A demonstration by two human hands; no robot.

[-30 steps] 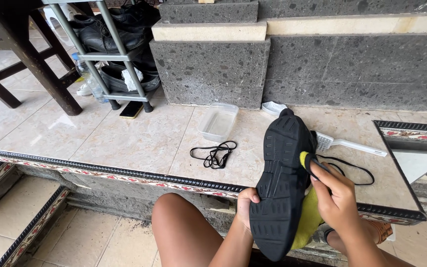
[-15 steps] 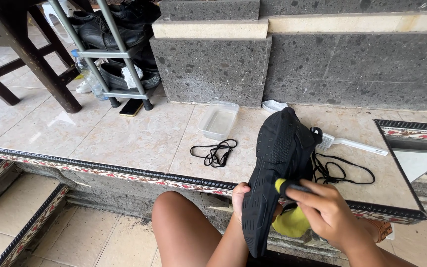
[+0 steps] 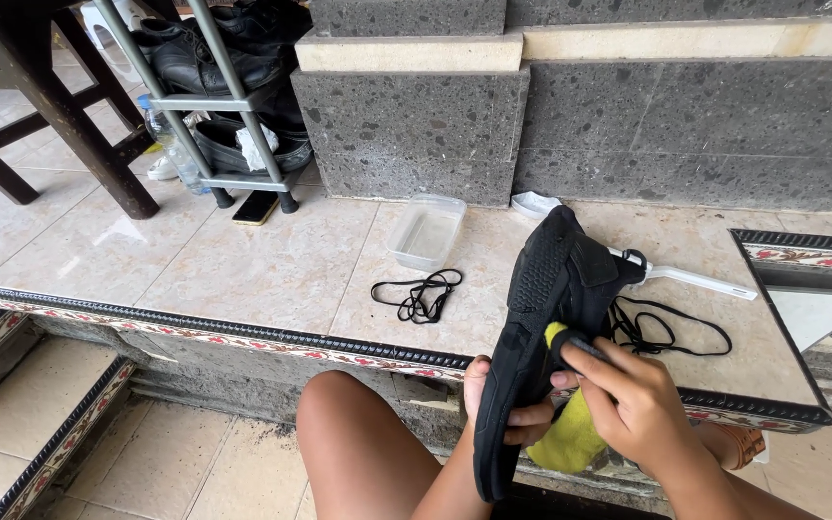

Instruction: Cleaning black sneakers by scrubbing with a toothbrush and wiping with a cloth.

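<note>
The left hand (image 3: 507,409) grips the black shoe (image 3: 541,327) at its lower sole edge, so the shoe rises up and away from this grip, sole facing left. The right hand (image 3: 633,409) is clenched on a yellow cloth (image 3: 570,438), pressed against the shoe just right of the left fingers. A loose black lace (image 3: 418,296) lies well apart on the tiles.

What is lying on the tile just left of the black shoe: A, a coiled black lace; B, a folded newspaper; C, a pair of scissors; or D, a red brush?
A: a loose black lace lies coiled on the tile, left of the shoe and just in front of the clear plastic tub.
</note>
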